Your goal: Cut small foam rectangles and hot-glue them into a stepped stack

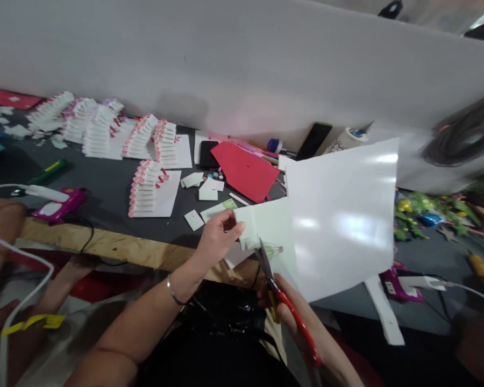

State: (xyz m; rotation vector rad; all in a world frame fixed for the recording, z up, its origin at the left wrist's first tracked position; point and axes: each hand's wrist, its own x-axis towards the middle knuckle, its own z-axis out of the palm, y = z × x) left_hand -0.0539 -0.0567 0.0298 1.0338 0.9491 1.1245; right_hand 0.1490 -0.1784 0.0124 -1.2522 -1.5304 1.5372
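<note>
My left hand pinches the folded corner of a pale green sheet of paper between thumb and fingers. In my right hand is a pair of scissors with red and yellow handles. Their blades point up and away from me at the paper's near edge, beside a small printed green drawing on it. Whether the blades have paper between them I cannot make out. A large glossy white sheet stretches to the right of the pale sheet. Small cut cards lie just beyond my left hand.
Red paper lies behind, with pens and a dark phone near the wall. Fanned white paper strips with pink ends are at left. Purple power strips with white cables sit at both sides. Another person's arm is at left.
</note>
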